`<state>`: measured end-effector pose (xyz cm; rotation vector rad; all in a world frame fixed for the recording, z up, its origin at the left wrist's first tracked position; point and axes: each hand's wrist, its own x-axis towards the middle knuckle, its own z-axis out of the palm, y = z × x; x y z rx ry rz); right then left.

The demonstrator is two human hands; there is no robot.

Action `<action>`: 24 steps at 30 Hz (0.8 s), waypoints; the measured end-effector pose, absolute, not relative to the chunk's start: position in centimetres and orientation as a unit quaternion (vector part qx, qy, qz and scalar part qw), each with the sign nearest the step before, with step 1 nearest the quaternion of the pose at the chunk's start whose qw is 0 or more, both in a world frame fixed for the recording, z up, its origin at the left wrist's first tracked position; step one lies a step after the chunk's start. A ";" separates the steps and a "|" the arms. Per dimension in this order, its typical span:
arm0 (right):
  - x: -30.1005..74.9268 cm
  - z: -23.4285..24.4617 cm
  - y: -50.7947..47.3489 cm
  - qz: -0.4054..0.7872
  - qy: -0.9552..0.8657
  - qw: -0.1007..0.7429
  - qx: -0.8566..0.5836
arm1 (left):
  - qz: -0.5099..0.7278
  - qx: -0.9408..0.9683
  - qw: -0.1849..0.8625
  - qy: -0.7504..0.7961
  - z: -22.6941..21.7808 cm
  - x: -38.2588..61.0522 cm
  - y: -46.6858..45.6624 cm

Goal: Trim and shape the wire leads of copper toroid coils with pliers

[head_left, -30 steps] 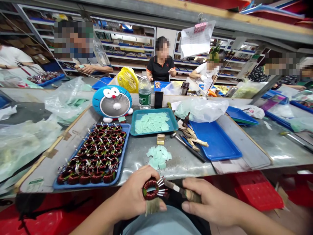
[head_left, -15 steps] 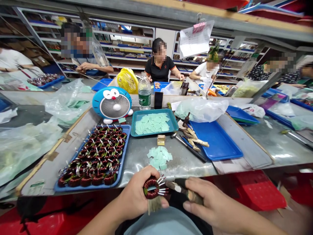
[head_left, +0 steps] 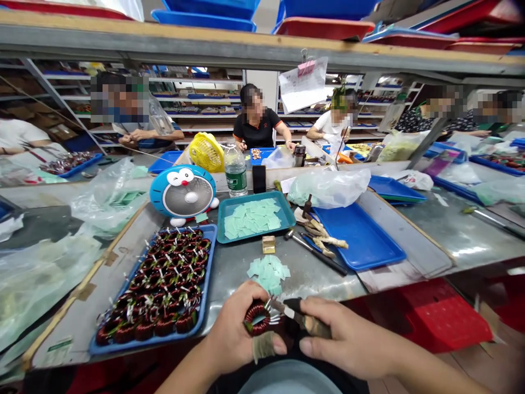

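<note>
Head view puts our two hands at the near edge of the metal-topped workbench [head_left: 311, 276]. Our left hand [head_left: 240, 328] is clenched around a copper-wound toroidal coil [head_left: 257, 319], held upright between thumb and fingers just past the bench edge, with its white-tipped leads pointing right. One of our fingers [head_left: 263, 346] is wrapped in tan tape. Our right hand [head_left: 346, 332] is closed in a firm pinch on a small knife [head_left: 287, 310], whose tape-wrapped handle sits in our fingers and whose metal blade reaches the coil's leads.

Ahead of our hands lies a pile of loose green insulating squares [head_left: 268, 273], with a small stack of tan blocks [head_left: 268, 244] just beyond it. To the left, a blue tray [head_left: 208, 273] holds rows of finished coils, and a teal tray [head_left: 287, 219] holds more green squares. To the right are a hammer-headed tool [head_left: 315, 253], a bundle of taped sticks [head_left: 326, 238], and a blue tray [head_left: 369, 241]. Farther on stand a cartoon-faced desk fan [head_left: 182, 191], a water bottle [head_left: 235, 171], and a phone [head_left: 259, 179]. Co-workers sit across the bench, including one in a black polo shirt [head_left: 256, 123].
</note>
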<state>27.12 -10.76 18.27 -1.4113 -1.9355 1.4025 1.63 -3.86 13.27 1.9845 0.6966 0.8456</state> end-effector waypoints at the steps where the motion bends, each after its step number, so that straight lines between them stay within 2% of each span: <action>1: 27.1 18.3 -10.7 0.493 -0.689 0.182 -0.498 | 0.339 0.802 0.412 0.270 13.5 1.6 -3.8; 7: 27.1 17.9 -10.7 0.460 -0.716 0.177 -0.495 | 0.336 0.824 0.371 0.266 13.5 1.6 -3.9; 15: 26.3 17.4 -11.9 0.330 -0.768 0.146 -0.530 | 0.344 0.810 0.369 0.298 13.3 1.7 -4.8; 20: 27.3 17.1 -11.1 0.411 -0.728 0.162 -0.524 | 0.335 0.775 0.430 0.319 12.4 0.9 -4.6; 24: 27.3 14.3 -12.0 0.507 -0.593 0.277 -0.561 | 0.325 0.682 0.538 0.373 11.6 0.4 -4.9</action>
